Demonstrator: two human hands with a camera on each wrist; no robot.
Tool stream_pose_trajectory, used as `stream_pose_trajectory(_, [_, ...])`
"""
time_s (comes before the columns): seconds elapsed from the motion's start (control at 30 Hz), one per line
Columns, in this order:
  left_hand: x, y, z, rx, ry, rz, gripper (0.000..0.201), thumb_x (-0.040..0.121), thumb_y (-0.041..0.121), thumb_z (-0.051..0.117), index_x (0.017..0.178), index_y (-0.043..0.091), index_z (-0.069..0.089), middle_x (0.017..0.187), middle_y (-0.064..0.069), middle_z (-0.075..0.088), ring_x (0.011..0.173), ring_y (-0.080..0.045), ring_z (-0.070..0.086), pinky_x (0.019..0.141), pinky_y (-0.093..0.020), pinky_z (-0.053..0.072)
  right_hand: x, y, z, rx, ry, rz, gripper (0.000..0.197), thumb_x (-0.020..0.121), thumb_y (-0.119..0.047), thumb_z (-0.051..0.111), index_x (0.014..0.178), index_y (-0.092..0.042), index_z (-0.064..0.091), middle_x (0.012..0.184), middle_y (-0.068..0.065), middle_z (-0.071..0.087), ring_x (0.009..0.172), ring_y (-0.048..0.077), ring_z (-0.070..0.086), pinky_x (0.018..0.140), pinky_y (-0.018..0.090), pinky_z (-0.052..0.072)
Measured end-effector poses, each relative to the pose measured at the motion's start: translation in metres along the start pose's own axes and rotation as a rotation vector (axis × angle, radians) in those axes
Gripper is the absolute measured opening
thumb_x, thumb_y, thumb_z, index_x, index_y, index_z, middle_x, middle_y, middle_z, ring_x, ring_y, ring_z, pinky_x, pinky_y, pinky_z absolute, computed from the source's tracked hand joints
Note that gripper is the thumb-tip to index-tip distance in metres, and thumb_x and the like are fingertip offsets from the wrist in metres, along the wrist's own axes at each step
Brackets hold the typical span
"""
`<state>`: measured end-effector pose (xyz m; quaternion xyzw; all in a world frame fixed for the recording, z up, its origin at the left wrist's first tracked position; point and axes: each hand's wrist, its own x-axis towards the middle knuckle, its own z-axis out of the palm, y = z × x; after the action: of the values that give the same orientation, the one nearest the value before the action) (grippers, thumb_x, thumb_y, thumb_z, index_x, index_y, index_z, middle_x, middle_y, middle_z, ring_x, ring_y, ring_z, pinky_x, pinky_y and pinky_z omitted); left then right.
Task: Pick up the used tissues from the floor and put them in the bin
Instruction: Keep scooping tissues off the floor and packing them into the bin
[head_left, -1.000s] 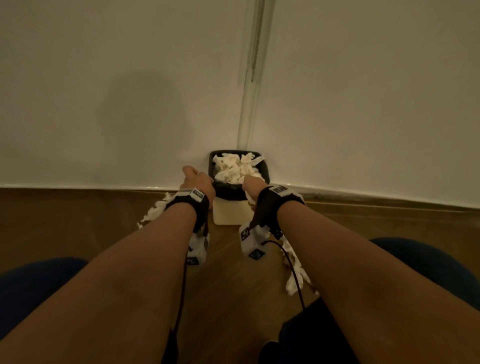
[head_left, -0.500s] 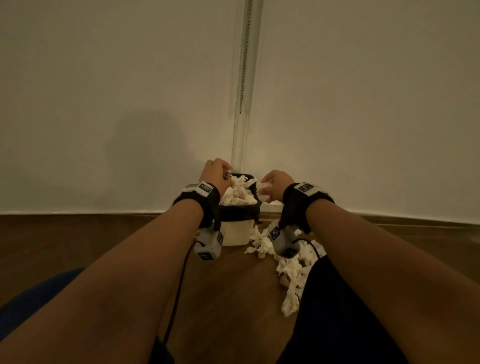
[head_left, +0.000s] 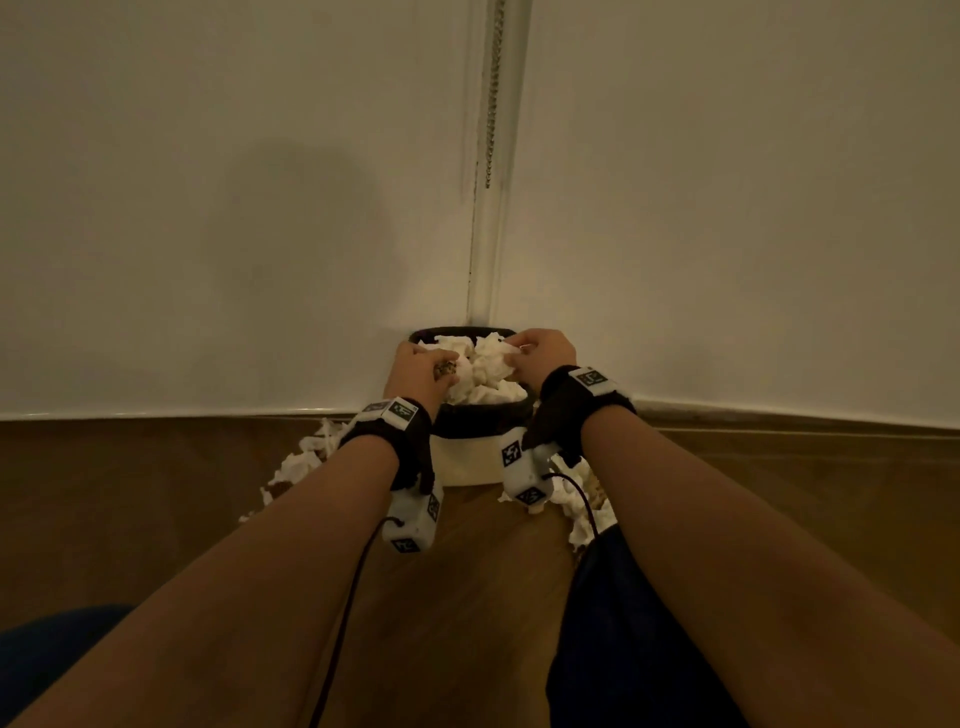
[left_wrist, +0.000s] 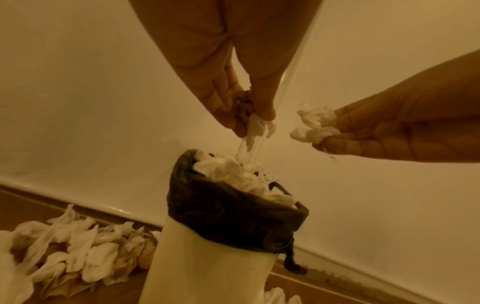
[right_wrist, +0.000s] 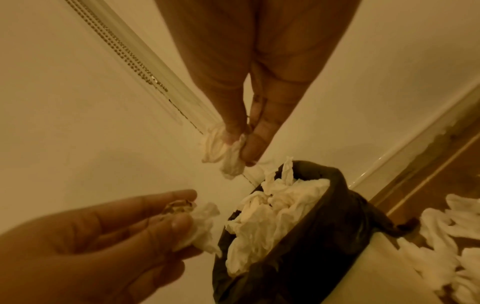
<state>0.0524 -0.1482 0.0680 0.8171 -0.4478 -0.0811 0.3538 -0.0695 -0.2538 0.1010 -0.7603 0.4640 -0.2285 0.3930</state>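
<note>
We pinch a crumpled white tissue (left_wrist: 255, 125) in our left hand (head_left: 423, 371) and another (right_wrist: 223, 153) in our right hand (head_left: 543, 356), above the black-lined cream bin (head_left: 470, 447). It is heaped full, so dropped tissues may roll off onto the floor.

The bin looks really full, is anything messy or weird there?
Yes. The bin is heaped above its rim with tissues, and more crumpled tissues lie on the floor on both sides of it.
</note>
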Motion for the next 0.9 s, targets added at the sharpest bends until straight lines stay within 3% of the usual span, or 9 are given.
stream_pose_trajectory(0.1, [0.006, -0.017, 0.006, 0.028, -0.02, -0.033, 0.034, 0.088, 0.02, 0.061, 0.122, 0.018, 0.061, 0.121, -0.013, 0.042, 0.101, -0.024, 0.053, 0.09, -0.018, 0.036, 0.016, 0.004, 0.019, 0.012, 0.007, 0.023, 0.014, 0.085, -0.006, 0.064, 0.097, -0.011, 0.068, 0.106, 0.013, 0.067, 0.095, 0.025, 0.065, 0.085, 0.035, 0.055])
stream_pose_trajectory(0.27, [0.015, -0.034, 0.015, 0.029, -0.011, -0.06, 0.034, 0.087, 0.021, 0.063, 0.121, 0.02, 0.059, 0.117, -0.011, 0.042, 0.097, -0.024, 0.053, 0.087, -0.019, 0.038, 0.036, 0.015, 0.04, -0.189, 0.003, 0.011, 0.014, 0.087, -0.007, 0.059, 0.092, -0.012, 0.071, 0.105, 0.009, 0.068, 0.097, 0.026, 0.064, 0.086, 0.031, 0.053])
stream_pose_trajectory(0.37, [0.019, -0.039, 0.021, 0.02, -0.004, -0.073, 0.03, 0.085, 0.019, 0.065, 0.115, 0.02, 0.06, 0.116, -0.01, 0.041, 0.095, -0.023, 0.054, 0.087, -0.022, 0.041, 0.046, 0.018, 0.046, -0.4, -0.047, 0.012, 0.025, 0.093, -0.012, 0.049, 0.11, -0.005, 0.067, 0.118, 0.012, 0.065, 0.109, 0.027, 0.06, 0.095, 0.029, 0.046])
stream_pose_trajectory(0.47, [0.022, -0.041, 0.025, 0.01, 0.002, -0.072, 0.028, 0.082, 0.018, 0.067, 0.109, 0.018, 0.059, 0.114, -0.009, 0.041, 0.092, -0.022, 0.054, 0.083, -0.021, 0.04, 0.046, 0.02, 0.053, -0.669, -0.092, -0.023, 0.039, 0.1, -0.021, 0.034, 0.133, -0.003, 0.046, 0.134, 0.015, 0.05, 0.127, 0.029, 0.043, 0.105, 0.033, 0.031])
stream_pose_trajectory(0.57, [0.023, -0.043, 0.03, 0.042, -0.02, -0.069, 0.026, 0.081, 0.02, 0.069, 0.104, 0.017, 0.058, 0.113, -0.009, 0.043, 0.091, -0.023, 0.055, 0.082, -0.027, 0.045, 0.042, 0.023, 0.063, -0.879, -0.219, -0.037, 0.029, 0.099, -0.02, 0.031, 0.111, -0.009, 0.056, 0.092, 0.011, 0.056, 0.121, 0.029, 0.045, 0.107, 0.038, 0.024])
stream_pose_trajectory(0.6, [0.024, -0.043, 0.032, 0.067, -0.039, -0.062, 0.025, 0.081, 0.021, 0.069, 0.104, 0.017, 0.057, 0.113, -0.009, 0.044, 0.092, -0.024, 0.056, 0.083, -0.03, 0.046, 0.042, 0.025, 0.067, -0.924, -0.272, -0.038, 0.029, 0.099, -0.019, 0.03, 0.102, -0.008, 0.057, 0.089, 0.009, 0.056, 0.119, 0.029, 0.046, 0.108, 0.039, 0.023])
stream_pose_trajectory(0.67, [0.024, -0.043, 0.037, 0.136, -0.097, -0.035, 0.024, 0.084, 0.022, 0.065, 0.107, 0.017, 0.058, 0.115, -0.01, 0.045, 0.096, -0.026, 0.056, 0.085, -0.033, 0.047, 0.042, 0.031, 0.072, -0.941, -0.338, -0.05, 0.034, 0.099, -0.018, 0.029, 0.113, -0.002, 0.055, 0.115, 0.014, 0.058, 0.122, 0.034, 0.042, 0.109, 0.042, 0.02])
stream_pose_trajectory(0.77, [0.025, -0.044, 0.042, 0.235, -0.164, -0.001, 0.027, 0.091, 0.023, 0.056, 0.117, 0.016, 0.057, 0.12, -0.012, 0.044, 0.103, -0.028, 0.053, 0.088, -0.034, 0.044, 0.043, 0.032, 0.079, -0.881, -0.385, -0.096, 0.044, 0.097, -0.019, 0.035, 0.136, 0.001, 0.04, 0.141, 0.021, 0.039, 0.131, 0.038, 0.034, 0.102, 0.039, 0.03])
stream_pose_trajectory(0.9, [0.028, -0.044, 0.047, 0.365, -0.26, 0.016, 0.031, 0.094, 0.015, 0.048, 0.124, 0.016, 0.056, 0.125, -0.015, 0.039, 0.104, -0.032, 0.053, 0.092, -0.035, 0.044, 0.046, 0.034, 0.089, -0.867, -0.481, -0.063, 0.043, 0.094, -0.03, 0.042, 0.129, -0.005, 0.047, 0.129, 0.02, 0.052, 0.112, 0.033, 0.052, 0.098, 0.042, 0.043])
